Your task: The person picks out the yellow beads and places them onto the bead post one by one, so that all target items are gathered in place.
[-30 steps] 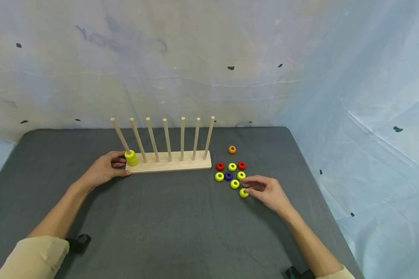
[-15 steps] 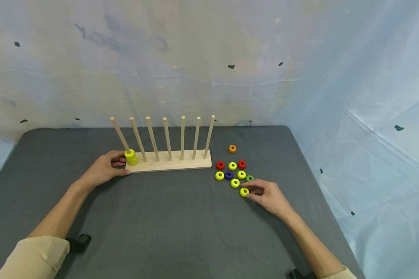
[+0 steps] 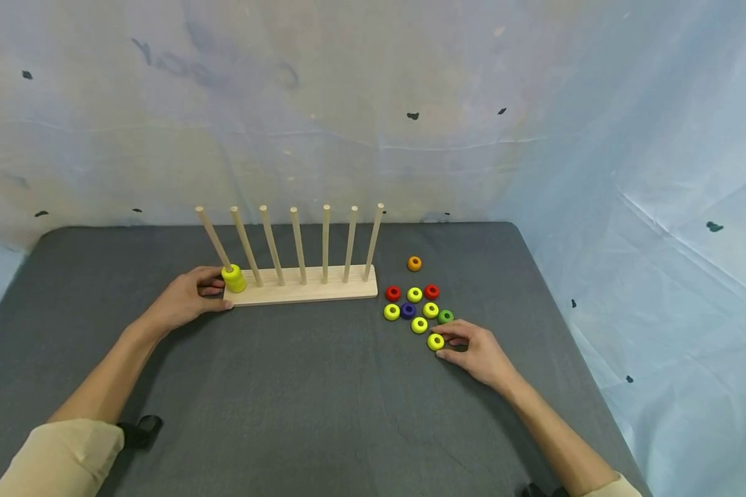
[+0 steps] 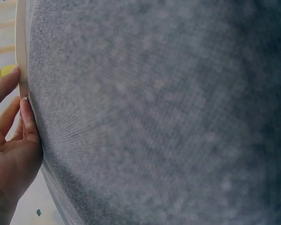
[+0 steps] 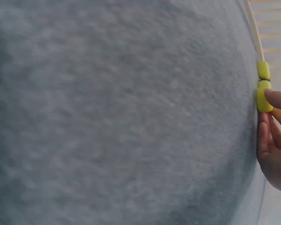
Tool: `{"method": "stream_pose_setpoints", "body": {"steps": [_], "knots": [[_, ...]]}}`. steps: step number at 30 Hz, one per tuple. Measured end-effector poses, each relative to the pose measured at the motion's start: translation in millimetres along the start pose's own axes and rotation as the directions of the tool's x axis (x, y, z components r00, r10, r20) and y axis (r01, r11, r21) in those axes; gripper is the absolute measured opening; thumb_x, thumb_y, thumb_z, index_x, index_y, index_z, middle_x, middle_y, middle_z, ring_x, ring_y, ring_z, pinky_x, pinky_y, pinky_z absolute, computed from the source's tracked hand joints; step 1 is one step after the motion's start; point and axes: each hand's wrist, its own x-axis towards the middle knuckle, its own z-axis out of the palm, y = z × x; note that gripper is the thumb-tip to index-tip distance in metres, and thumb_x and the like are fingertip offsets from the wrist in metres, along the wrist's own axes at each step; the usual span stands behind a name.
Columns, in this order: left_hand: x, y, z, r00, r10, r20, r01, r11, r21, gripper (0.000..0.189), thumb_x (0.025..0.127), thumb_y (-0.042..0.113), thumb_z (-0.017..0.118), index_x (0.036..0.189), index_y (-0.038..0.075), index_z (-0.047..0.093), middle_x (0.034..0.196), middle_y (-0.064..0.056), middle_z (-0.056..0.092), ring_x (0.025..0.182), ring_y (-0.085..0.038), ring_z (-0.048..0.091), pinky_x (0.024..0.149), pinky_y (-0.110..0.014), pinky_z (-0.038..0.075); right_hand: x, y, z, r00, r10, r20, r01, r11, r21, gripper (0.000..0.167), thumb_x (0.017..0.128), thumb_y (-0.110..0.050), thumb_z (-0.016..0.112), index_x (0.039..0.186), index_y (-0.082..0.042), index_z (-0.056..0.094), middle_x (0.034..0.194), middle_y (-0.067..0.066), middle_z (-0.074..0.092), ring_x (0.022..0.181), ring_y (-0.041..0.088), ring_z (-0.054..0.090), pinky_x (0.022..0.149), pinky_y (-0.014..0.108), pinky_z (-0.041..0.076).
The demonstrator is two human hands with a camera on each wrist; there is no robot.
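Note:
A wooden peg rack [image 3: 304,295] with several upright pegs stands left of the middle in the head view. Stacked yellow beads [image 3: 233,279] sit at the foot of its leftmost peg. My left hand [image 3: 183,299] holds the rack's left end, thumb on the front corner and fingers at the side. On the right, my right hand [image 3: 480,353] pinches a yellow bead [image 3: 436,342] between thumb and index finger, low at the table. The right wrist view shows the thumb against that yellow bead [image 5: 262,101]. The other fingers of this hand are partly hidden.
Beyond the right hand lie loose beads: a green bead [image 3: 445,316], a purple bead [image 3: 408,310], two red ones, several yellow ones and an orange bead [image 3: 414,264] farther back. The dark table [image 3: 286,400] ends at a pale hanging sheet [image 3: 323,90].
My right hand has shifted slightly, uncovering the green bead. Its thumb has moved from the top of the nearest yellow bead to its front side. The left hand and rack stay put.

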Motion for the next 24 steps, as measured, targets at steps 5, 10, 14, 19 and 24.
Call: {"method": "stream_pose_setpoints", "body": {"steps": [5,10,14,19,24], "knots": [[0.6,0.1,-0.1,1.0,-0.012,0.004,0.012,1.0,0.011,0.079,0.089,0.018,0.076,0.151,-0.006,0.033,0.139,-0.025,0.04,0.123,-0.038,0.049,0.094,-0.029,0.049,-0.5,1.2,5.4,0.999,-0.021,-0.047,0.019,0.999,-0.03,0.034,0.085,-0.014,0.081,0.118,-0.012,0.073,0.112,-0.003,0.068,0.095,0.013,0.065,0.082,0.031,0.057],[0.7,2.0,0.3,1.0,-0.017,0.01,0.017,1.0,0.009,0.08,0.09,0.018,0.076,0.152,-0.005,0.032,0.14,-0.025,0.039,0.123,-0.039,0.048,0.1,-0.048,0.046,-0.7,0.2,6.6,0.998,-0.028,-0.062,0.026,0.999,-0.041,0.032,0.084,-0.013,0.081,0.115,-0.012,0.074,0.108,-0.004,0.068,0.091,0.012,0.066,0.079,0.03,0.058],[0.4,3.3,0.8,1.0,-0.018,0.012,0.018,1.0,0.011,0.081,0.09,0.018,0.076,0.152,-0.005,0.031,0.14,-0.026,0.039,0.124,-0.04,0.048,0.101,-0.052,0.045,-0.6,-2.7,4.8,0.999,-0.021,-0.047,0.02,0.999,-0.027,0.03,0.085,-0.013,0.081,0.114,-0.014,0.074,0.105,-0.005,0.068,0.088,0.011,0.066,0.076,0.028,0.057],[0.0,3.7,1.1,1.0,-0.021,0.01,0.021,1.0,0.012,0.08,0.09,0.018,0.076,0.152,-0.005,0.031,0.139,-0.025,0.039,0.124,-0.039,0.048,0.101,-0.052,0.045,0.2,-6.7,1.0,1.0,-0.009,0.001,0.009,0.998,0.058,0.029,0.088,-0.016,0.078,0.116,-0.015,0.071,0.105,-0.004,0.069,0.088,0.013,0.068,0.075,0.028,0.058],[-0.6,2.7,0.6,1.0,-0.022,0.008,0.022,1.0,0.009,0.079,0.089,0.017,0.076,0.152,-0.005,0.032,0.139,-0.025,0.039,0.123,-0.039,0.048,0.1,-0.048,0.046,4.3,-11.0,-2.3,0.999,-0.012,0.031,0.005,0.978,0.21,0.03,0.089,-0.013,0.076,0.118,-0.012,0.069,0.106,0.005,0.069,0.088,0.021,0.069,0.071,0.029,0.059]]}}
